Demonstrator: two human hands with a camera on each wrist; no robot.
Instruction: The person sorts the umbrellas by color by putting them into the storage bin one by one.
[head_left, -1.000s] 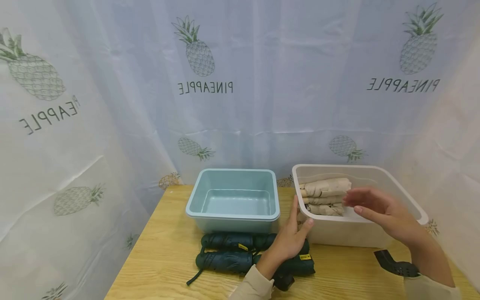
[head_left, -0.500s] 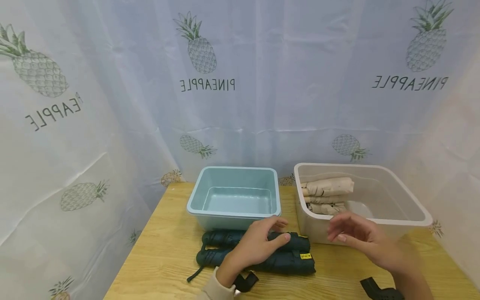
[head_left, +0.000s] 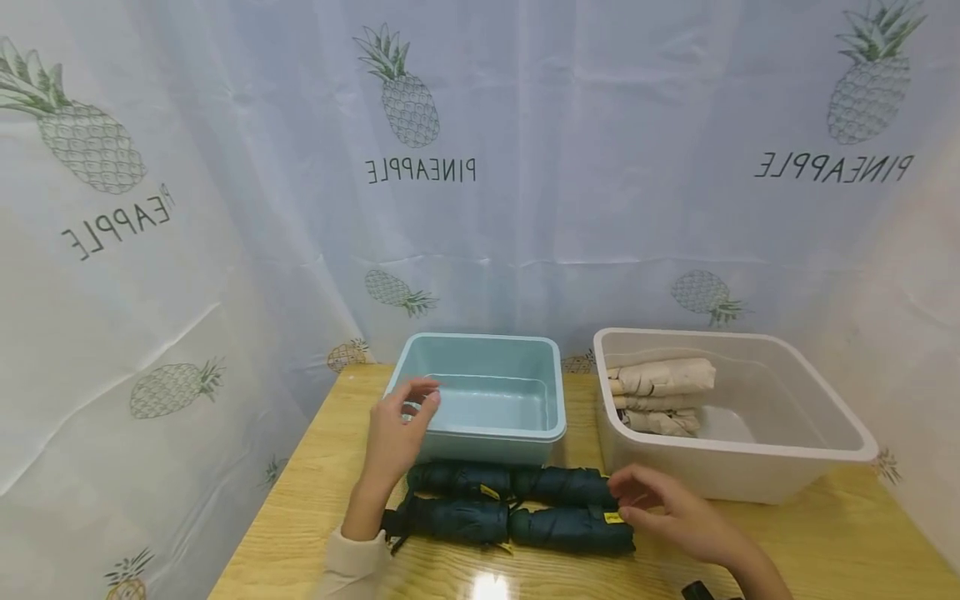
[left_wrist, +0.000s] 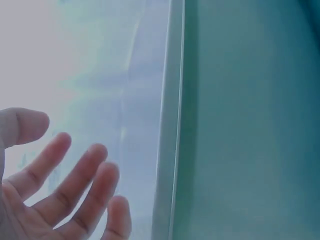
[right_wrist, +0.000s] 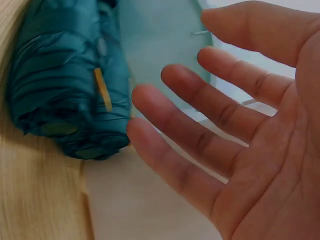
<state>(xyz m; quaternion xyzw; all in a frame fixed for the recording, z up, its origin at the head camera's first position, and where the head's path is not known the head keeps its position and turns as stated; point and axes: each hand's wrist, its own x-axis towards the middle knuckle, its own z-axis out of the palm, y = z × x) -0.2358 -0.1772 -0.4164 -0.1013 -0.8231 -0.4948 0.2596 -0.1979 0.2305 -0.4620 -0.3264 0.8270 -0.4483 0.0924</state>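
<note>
1. Left grip (head_left: 395,429): fingers bent, at left edge of blue bin (head_left: 495,448).
2. Right grip (head_left: 667,508): near dark umbrellas (head_left: 570,531), which lie in two rows on table (head_left: 315,500).
3. White bin (head_left: 735,475) contains beige bundles (head_left: 667,377).

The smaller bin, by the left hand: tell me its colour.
Light blue; the smaller bin shows best in the head view.

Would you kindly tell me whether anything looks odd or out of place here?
Only the curtain stands out: its PINEAPPLE lettering reads backwards. The dark umbrellas lie in two rows before the blue bin; nothing looks spilled.
</note>
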